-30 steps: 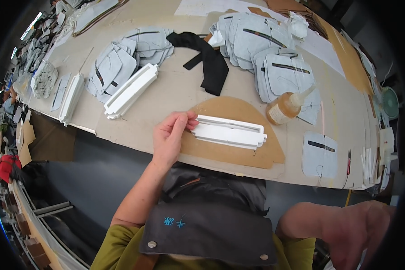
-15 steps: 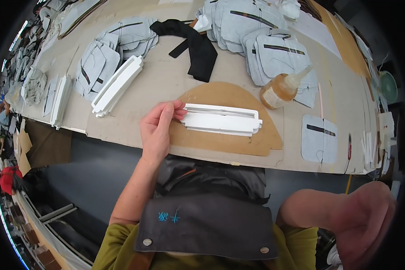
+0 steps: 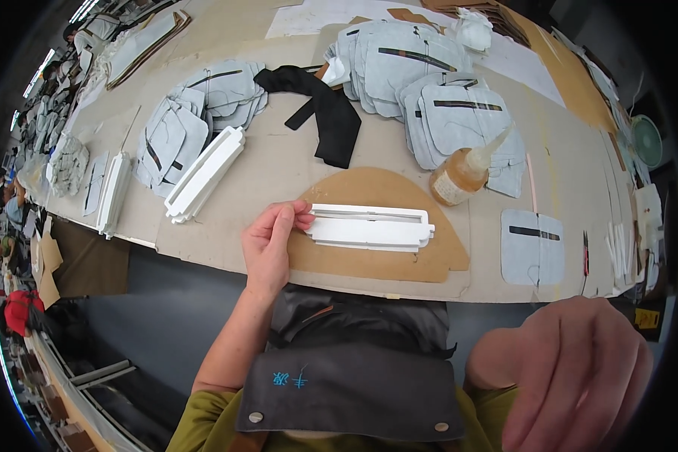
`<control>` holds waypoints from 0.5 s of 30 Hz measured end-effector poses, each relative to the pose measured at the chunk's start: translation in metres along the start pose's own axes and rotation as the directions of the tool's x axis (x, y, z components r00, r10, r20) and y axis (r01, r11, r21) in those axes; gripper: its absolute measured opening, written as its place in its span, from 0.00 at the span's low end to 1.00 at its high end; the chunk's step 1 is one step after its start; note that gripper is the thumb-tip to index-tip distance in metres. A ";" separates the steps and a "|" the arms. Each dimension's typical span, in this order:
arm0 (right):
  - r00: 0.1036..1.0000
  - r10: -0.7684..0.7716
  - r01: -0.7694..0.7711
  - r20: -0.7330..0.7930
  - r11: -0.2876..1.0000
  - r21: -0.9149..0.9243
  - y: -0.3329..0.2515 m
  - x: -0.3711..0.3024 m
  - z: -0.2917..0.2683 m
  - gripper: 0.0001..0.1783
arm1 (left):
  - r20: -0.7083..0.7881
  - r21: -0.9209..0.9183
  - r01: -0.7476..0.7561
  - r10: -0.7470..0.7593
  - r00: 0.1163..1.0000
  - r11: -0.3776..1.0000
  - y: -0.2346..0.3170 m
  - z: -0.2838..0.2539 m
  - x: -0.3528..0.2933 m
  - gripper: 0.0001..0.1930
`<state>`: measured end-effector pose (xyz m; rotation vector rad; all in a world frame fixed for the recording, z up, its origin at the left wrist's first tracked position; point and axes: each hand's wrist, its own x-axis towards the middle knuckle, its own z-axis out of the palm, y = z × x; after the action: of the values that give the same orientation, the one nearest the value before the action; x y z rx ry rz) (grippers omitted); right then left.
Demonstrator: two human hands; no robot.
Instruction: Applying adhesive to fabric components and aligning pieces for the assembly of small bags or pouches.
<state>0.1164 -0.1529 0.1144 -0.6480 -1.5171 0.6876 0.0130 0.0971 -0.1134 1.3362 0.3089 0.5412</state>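
Note:
My left hand [image 3: 268,241] pinches the left end of a stack of white slotted strips [image 3: 369,233], long narrow frames with an open slot and notched ends. The stack lies on a tan board [image 3: 369,265] with a rounded far edge. My right hand [image 3: 580,369] is raised at the lower right, large and close, its fingers bent together; whatever they may hold is hidden. A squeeze bottle of amber liquid with a pale nozzle [image 3: 458,179] stands beyond the board's right side. Nearer the table's edge lies a single light-grey panel with a dark slot [image 3: 532,260].
More white strip stacks [image 3: 203,175] lie on the left of the table [image 3: 233,218]. Piles of grey panels [image 3: 410,68] and a black cloth strip [image 3: 331,124] spread across the back. A red-handled pointed tool [image 3: 586,255] and thin white sticks [image 3: 618,252] are at the right.
The view has shifted, so the table sits lower in the picture. My right hand has moved a little left, its fingers now bent toward the view. My left hand keeps its pinch on the strips.

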 end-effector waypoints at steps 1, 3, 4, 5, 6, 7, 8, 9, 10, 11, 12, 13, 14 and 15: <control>1.000 -0.001 0.001 0.005 1.000 0.003 0.001 0.000 0.001 0.07 | -0.005 0.001 -0.002 0.002 1.000 1.000 0.000 -0.001 0.000 0.14; 0.997 0.034 -0.030 -0.068 0.998 0.064 0.001 -0.002 0.002 0.09 | -0.004 -0.001 -0.004 0.004 1.000 1.000 0.000 -0.003 -0.001 0.14; 0.997 0.035 -0.030 -0.063 0.997 0.068 0.002 -0.002 0.001 0.09 | -0.010 0.000 -0.005 0.005 1.000 1.000 0.000 -0.003 -0.001 0.14; 0.998 0.025 -0.022 -0.050 0.999 0.044 0.003 -0.002 0.000 0.09 | -0.004 0.010 -0.009 0.009 1.000 1.000 0.000 -0.003 0.000 0.14; 0.999 0.015 -0.014 -0.035 1.000 0.022 0.004 -0.001 -0.001 0.08 | 0.002 0.021 -0.012 0.012 1.000 1.000 0.001 -0.003 0.000 0.14; 1.000 0.006 -0.006 -0.022 1.000 0.001 0.006 -0.001 -0.002 0.08 | -0.007 0.022 -0.011 0.011 1.000 1.000 0.001 -0.002 -0.001 0.14; 1.000 -0.002 0.002 -0.008 1.000 -0.019 0.008 0.000 -0.003 0.08 | -0.008 0.018 -0.011 0.011 1.000 1.000 0.003 -0.001 -0.001 0.14; 1.000 -0.010 0.010 0.006 0.999 -0.038 0.010 0.001 -0.004 0.08 | -0.009 0.014 -0.011 0.011 1.000 1.000 0.003 -0.001 -0.001 0.15; 1.000 -0.007 0.007 0.010 0.999 -0.034 0.016 0.001 -0.005 0.08 | -0.015 0.012 -0.010 0.011 1.000 1.000 0.003 -0.002 -0.002 0.15; 0.998 -0.066 0.066 0.019 0.998 0.003 0.025 -0.003 -0.008 0.09 | -0.002 0.014 -0.019 0.019 1.000 1.000 0.001 -0.002 -0.001 0.15; 0.992 -0.123 0.122 0.024 0.992 0.038 0.034 -0.007 -0.008 0.10 | 0.013 0.013 -0.027 0.027 1.000 1.000 -0.001 -0.001 0.000 0.15; 0.993 -0.116 0.115 0.021 0.993 0.032 0.043 -0.013 -0.002 0.10 | 0.018 0.005 -0.024 0.024 1.000 1.000 -0.002 0.001 0.001 0.15; 0.965 -0.178 0.176 -0.193 0.984 -0.026 0.054 -0.017 0.010 0.07 | 0.020 0.003 -0.019 0.019 1.000 1.000 -0.001 0.004 0.001 0.15; 0.886 -0.243 0.220 -0.396 0.970 -0.102 0.059 -0.020 0.018 0.08 | 0.027 -0.002 -0.013 0.013 1.000 1.000 0.001 0.008 0.001 0.15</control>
<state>0.0992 -0.1295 0.0559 -0.5947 -1.2006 0.3026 0.0174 0.0913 -0.1112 1.3434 0.2769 0.5339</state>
